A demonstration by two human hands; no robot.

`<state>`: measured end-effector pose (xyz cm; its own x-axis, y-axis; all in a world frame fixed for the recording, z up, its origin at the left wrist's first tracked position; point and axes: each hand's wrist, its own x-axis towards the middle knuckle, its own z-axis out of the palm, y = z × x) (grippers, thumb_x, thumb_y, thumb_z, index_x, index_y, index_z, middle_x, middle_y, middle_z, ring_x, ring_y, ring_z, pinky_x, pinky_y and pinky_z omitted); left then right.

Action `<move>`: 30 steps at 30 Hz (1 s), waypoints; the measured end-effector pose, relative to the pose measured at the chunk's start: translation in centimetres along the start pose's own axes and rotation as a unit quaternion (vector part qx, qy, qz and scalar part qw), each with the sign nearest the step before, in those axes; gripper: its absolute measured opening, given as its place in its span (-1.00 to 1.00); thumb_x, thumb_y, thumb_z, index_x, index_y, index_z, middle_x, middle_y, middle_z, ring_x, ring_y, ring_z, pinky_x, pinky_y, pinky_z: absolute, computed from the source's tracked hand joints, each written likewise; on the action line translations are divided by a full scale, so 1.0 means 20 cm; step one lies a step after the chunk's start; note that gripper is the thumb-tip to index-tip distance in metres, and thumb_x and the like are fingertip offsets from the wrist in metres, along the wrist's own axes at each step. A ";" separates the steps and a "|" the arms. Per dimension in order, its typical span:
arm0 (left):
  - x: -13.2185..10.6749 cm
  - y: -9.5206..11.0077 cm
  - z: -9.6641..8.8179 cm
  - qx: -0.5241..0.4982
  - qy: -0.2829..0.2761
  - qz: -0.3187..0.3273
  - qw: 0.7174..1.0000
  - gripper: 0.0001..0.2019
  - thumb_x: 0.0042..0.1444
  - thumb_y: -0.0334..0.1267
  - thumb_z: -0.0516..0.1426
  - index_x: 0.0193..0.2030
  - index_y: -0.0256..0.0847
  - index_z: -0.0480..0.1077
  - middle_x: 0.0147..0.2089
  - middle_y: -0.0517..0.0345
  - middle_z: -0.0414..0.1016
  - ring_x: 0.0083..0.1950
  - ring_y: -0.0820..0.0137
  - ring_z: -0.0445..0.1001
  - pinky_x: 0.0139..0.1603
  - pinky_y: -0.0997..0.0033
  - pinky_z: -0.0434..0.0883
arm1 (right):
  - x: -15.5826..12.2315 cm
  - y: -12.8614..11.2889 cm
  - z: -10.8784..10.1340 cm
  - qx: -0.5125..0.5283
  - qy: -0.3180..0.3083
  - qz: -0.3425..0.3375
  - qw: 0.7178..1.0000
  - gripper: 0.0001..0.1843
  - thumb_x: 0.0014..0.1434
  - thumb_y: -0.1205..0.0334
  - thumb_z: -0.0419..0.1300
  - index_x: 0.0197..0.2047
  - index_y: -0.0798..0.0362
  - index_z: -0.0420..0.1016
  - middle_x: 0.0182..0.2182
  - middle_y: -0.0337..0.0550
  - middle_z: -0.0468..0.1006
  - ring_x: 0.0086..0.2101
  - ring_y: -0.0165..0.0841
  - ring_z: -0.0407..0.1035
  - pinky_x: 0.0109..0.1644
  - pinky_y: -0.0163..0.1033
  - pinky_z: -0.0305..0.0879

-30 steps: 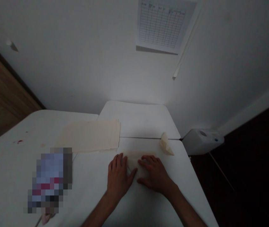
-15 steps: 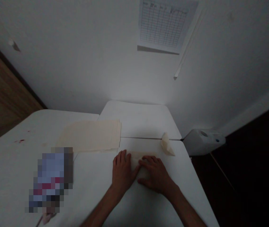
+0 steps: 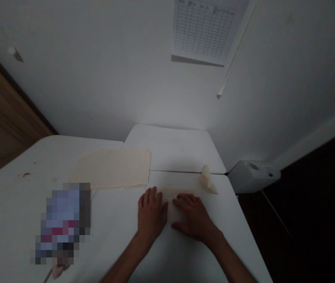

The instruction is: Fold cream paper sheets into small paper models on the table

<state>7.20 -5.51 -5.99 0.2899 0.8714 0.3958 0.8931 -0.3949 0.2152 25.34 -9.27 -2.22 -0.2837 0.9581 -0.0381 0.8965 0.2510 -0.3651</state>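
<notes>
A pale sheet of paper (image 3: 172,193), apparently folded, lies flat on the white table under both hands. My left hand (image 3: 152,215) rests on its left side, fingers stretched forward and the thumb lying along the paper. Across from it, my right hand (image 3: 193,217) presses on the right side with its fingers spread and its thumb apart. Part of the sheet shows between the two hands; the rest is covered. Just beyond my right hand stands a folded cream paper shape (image 3: 208,181) like a small boat.
A stack of cream paper sheets (image 3: 114,168) lies to the left. Nearer on that side is a pixelated bluish object (image 3: 63,216). A white plastic container (image 3: 248,177) stands beyond the table's right edge. A printed chart (image 3: 204,29) hangs on the wall.
My left hand has shifted slightly left, and its thumb has drawn away from the right hand, widening the gap between them. My right hand stays nearly in place.
</notes>
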 end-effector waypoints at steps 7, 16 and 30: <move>-0.04 -0.13 0.06 -0.115 -0.022 0.196 0.974 -0.57 0.05 -0.60 -0.02 0.01 -0.25 0.43 0.17 -0.08 0.37 0.21 0.15 0.29 0.14 0.07 0.36 | 0.00 -0.01 -0.01 -0.001 -0.003 0.001 1.000 -0.21 -0.07 -0.10 0.34 0.23 -0.15 0.25 0.21 -0.13 0.27 0.16 -0.12 0.10 0.20 -0.04 -0.02; -0.08 -0.19 -0.05 -0.095 -0.159 0.315 0.931 -0.34 -0.05 -0.70 -0.04 0.17 -0.10 0.32 0.28 0.08 0.29 0.29 0.16 0.21 0.24 0.00 0.25 | 0.00 0.00 0.00 0.010 0.014 -0.010 1.000 -0.24 -0.06 -0.07 0.35 0.21 -0.15 0.28 0.18 -0.14 0.31 0.13 -0.14 0.14 0.20 -0.04 0.00; -0.01 -0.13 -0.05 -0.136 -0.142 0.316 0.928 -0.61 0.23 -0.44 -0.01 0.19 -0.29 0.28 0.26 -0.11 0.29 0.34 0.16 0.16 0.28 0.02 0.25 | 0.00 -0.01 -0.02 0.006 0.006 -0.005 1.000 -0.22 -0.07 -0.07 0.35 0.22 -0.19 0.25 0.19 -0.16 0.30 0.14 -0.15 0.13 0.20 -0.05 0.00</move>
<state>4.37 -5.03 -5.72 0.8404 0.4666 0.2758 0.4049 -0.8787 0.2527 25.29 -9.25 -1.74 -0.2890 0.9570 -0.0231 0.8891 0.2594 -0.3772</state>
